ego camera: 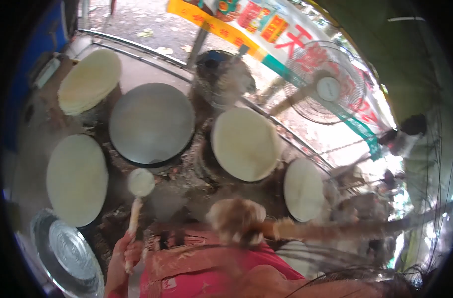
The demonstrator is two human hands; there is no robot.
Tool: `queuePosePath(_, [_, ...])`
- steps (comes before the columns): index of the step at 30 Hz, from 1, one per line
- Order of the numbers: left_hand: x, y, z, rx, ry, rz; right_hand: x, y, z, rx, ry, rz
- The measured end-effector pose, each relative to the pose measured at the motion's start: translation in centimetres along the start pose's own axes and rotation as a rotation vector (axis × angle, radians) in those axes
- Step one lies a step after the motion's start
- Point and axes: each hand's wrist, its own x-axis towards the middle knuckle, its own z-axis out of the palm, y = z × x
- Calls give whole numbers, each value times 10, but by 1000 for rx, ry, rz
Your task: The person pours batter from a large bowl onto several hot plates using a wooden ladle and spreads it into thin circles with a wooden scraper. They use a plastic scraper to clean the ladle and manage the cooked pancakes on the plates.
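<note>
My left hand [132, 250] grips the wooden handle of a round ladle [141, 182]. The ladle's head is pale, as if coated with batter, and lies just before a bare grey round griddle [152, 123]. In front of my body is a blurred brown bundle [235, 218], and a long brown pole-like shape [323, 230] runs right from it. Motion blur hides whether my right hand is on either one. Thin pale pancakes cover the left griddle [77, 180], the middle-right griddle [246, 144] and the far-right griddle [304, 190].
A thick stack of flat pancakes [90, 82] stands at the back left. At the near left is a metal basin [94, 277]. A dark drum [204, 83] with steam or smoke stands behind. Beyond the metal rail [137, 46] are a caged fan [327, 88] and a banner bearing writing [226, 31].
</note>
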Motion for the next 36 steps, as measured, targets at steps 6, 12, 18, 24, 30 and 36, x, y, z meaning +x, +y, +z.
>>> queuePosePath(6, [21, 7, 103, 399, -5, 269, -88, 34, -103, -758, 665, 816])
queuePosePath(12, [145, 117, 162, 782, -8, 583, -113, 103, -145, -1107, 533, 506])
queuePosePath(18, [261, 168, 176, 901, 230, 778, -47, 169, -139, -1310, 225, 833])
queuePosePath(24, [291, 229, 124, 1520, 486, 1280, -53, 180, -157, -1440, 231, 874])
queuePosePath(30, [255, 205, 169, 2030, 929, 1396, -63, 227, -174, -837, 732, 716])
queuePosePath(36, [186, 240, 184, 1593, 611, 1860, -37, 239, -163, -1355, 458, 865])
